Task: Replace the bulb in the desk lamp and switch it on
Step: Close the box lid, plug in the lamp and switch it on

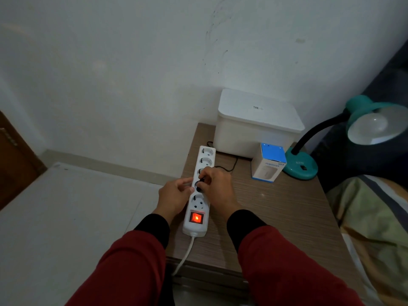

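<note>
A teal desk lamp [301, 166] stands at the table's back right, its black gooseneck curving up to a teal shade that holds a white bulb [373, 122], unlit. A white power strip [199, 193] lies along the table's left side with its red switch [196, 218] glowing. My right hand [217, 187] pinches a black plug [200, 185] at a middle socket of the strip. My left hand [175, 196] grips the strip's left edge beside that socket. The plug's thin black cord [229, 167] runs back toward the lamp.
A white lidded box [258, 122] sits at the back of the brown wooden table [276, 213]. A small white and blue humidifier carton [268, 162] stands between box and lamp. A bed with a striped cover [375, 217] borders the right side. White floor lies left.
</note>
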The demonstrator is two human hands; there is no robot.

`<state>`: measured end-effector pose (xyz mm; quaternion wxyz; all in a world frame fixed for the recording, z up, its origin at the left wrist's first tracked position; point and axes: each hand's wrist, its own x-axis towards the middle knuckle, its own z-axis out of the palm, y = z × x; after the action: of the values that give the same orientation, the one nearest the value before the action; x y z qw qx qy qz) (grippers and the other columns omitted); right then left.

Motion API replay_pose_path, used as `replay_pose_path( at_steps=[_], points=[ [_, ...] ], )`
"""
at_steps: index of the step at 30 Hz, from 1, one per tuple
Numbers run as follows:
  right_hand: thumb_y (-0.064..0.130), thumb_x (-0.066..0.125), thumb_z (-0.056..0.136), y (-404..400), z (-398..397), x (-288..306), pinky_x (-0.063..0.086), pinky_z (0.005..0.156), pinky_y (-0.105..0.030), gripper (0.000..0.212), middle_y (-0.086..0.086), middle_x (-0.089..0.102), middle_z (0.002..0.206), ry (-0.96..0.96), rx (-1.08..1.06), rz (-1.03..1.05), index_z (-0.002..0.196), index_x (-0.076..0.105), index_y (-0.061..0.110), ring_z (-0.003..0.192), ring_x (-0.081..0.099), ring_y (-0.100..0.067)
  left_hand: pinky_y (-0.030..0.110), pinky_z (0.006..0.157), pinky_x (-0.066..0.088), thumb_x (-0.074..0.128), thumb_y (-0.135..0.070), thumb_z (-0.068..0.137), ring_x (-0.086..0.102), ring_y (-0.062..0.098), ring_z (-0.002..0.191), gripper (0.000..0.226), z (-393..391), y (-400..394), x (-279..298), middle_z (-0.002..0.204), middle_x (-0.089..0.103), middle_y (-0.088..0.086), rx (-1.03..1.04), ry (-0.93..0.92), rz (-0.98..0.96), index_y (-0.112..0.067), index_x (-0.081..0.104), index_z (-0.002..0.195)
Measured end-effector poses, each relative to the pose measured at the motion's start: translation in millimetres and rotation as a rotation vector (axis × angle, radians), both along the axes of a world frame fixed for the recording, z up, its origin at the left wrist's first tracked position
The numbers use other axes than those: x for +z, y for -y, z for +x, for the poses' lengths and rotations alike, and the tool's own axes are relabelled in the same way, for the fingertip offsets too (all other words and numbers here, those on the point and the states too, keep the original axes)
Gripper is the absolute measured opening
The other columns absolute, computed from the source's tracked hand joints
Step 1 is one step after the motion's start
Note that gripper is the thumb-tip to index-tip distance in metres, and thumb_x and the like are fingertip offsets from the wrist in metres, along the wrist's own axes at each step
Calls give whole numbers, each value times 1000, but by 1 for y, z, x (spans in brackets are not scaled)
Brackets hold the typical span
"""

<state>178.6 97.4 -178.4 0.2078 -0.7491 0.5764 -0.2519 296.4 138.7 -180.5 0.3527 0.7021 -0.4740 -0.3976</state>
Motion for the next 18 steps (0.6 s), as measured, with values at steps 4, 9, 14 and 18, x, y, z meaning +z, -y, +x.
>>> replay_pose_path(
  at_steps=[4, 9, 14, 18],
  points=[
    [11, 69, 81, -1, -2, 2, 49, 80, -26, 16, -12, 67, 102, -31, 27, 7, 96, 68, 4, 94, 63, -21, 18, 82, 38, 59, -17, 90, 50, 6, 91, 36, -1, 2, 0, 118, 66, 7, -8, 36, -5, -23, 59, 125],
    [10, 67, 82, -2, -1, 6, 50, 82, -27, 17, -14, 68, 103, -68, 42, 70, 97, 68, 3, 96, 63, -22, 16, 81, 38, 58, -16, 90, 52, 7, 89, 35, -3, 0, 1, 117, 67, 8, -1, 73, -5, -22, 59, 125],
    [14, 65, 84, 4, -11, 23, 44, 86, -22, 31, -10, 63, 122, -228, 139, 221, 115, 65, 16, 113, 59, -21, 20, 89, 39, 50, -18, 94, 58, 19, 113, 32, -8, 3, 12, 123, 64, 9, -113, 280, 83, -14, 59, 125],
    [17, 63, 86, 1, -30, 48, 41, 101, -31, 64, -10, 51, 140, -354, 187, 343, 142, 37, 32, 125, 51, -24, 27, 91, 43, 39, -29, 98, 58, 24, 111, 36, -7, 3, 29, 120, 63, 11, -295, 566, 222, -7, 61, 116]
  ],
)
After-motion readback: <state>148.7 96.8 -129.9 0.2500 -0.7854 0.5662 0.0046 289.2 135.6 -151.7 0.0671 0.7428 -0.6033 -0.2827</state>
